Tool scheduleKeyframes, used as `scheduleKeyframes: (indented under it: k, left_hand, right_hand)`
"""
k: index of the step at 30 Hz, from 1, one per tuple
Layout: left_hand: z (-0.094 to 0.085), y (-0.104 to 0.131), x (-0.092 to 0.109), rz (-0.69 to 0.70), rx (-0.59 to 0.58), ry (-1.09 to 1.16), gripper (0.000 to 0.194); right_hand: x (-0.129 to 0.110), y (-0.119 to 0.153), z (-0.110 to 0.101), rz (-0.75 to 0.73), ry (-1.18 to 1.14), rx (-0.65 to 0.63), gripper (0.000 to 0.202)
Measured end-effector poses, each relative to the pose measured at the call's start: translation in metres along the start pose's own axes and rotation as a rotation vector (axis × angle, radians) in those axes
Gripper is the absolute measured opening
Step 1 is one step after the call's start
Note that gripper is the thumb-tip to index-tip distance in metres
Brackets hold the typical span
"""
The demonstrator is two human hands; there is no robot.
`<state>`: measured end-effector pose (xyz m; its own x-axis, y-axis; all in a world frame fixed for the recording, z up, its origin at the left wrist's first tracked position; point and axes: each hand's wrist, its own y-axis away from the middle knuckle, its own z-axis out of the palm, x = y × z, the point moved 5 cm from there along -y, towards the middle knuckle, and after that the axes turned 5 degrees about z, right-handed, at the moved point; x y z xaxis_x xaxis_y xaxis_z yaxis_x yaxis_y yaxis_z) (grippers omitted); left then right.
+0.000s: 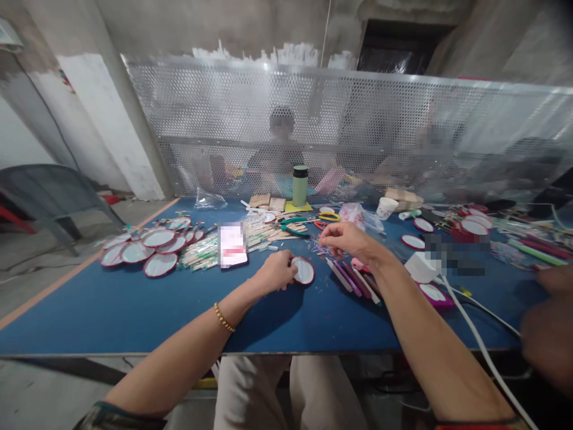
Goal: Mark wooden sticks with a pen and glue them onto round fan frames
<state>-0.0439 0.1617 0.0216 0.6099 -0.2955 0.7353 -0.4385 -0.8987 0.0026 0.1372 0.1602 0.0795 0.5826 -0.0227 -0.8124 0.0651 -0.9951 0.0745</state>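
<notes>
My left hand point(276, 272), with a gold bead bracelet at the wrist, grips the edge of a small round white disc with a red rim point(304, 272). The disc is tilted just above the blue table. My right hand point(344, 240) is closed in a pinch over a scatter of tiny colourful bits point(316, 246); whatever its fingertips hold is too small to make out. Below that hand lie several thick pen-like sticks point(351, 280) in purple, pink and brown. Pliers with green handles point(293, 227) rest between the two hands, farther back.
Several red-rimmed discs point(136, 252) are piled at left, beside wrapped wooden sticks point(201, 251) and a phone point(233, 246). A green tumbler point(299, 186) and a paper cup point(386, 208) stand before a perforated metal screen point(215, 119). A white plug block point(421, 267) with cables lies right.
</notes>
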Motion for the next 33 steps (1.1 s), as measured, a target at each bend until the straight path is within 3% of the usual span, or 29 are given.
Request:
scheduleKeyframes:
  k: [5, 7, 11, 17, 25, 30, 33]
  left_hand:
    - [-0.026, 0.006, 0.016, 0.080, 0.163, -0.163, 0.010]
    - [-0.035, 0.008, 0.027, 0.187, 0.221, -0.121, 0.016]
    - [-0.032, 0.010, 0.038, 0.349, 0.081, 0.208, 0.020]
    - [-0.022, 0.011, 0.036, 0.319, 0.021, 0.413, 0.012]
    - [-0.023, 0.010, 0.033, 0.309, 0.067, 0.289, 0.003]
    - [-0.022, 0.009, 0.035, 0.310, 0.037, 0.332, 0.002]
    - [-0.027, 0.009, 0.035, 0.349, 0.117, 0.328, 0.003]
  right_hand:
    - [0.004, 0.023, 0.028, -0.055, -0.207, -0.057, 0.018]
    - [0.003, 0.026, 0.036, -0.074, -0.252, -0.076, 0.021]
    - [-0.001, 0.025, 0.047, -0.112, -0.309, -0.093, 0.023]
    - [0.007, 0.022, 0.054, -0.137, -0.367, -0.052, 0.019]
    - [0.008, 0.028, 0.055, -0.173, -0.463, -0.062, 0.017]
    - [0.004, 0.033, 0.062, -0.192, -0.811, -0.207, 0.017]
    - [0.001, 0.035, 0.071, -0.154, -0.894, -0.331, 0.016]
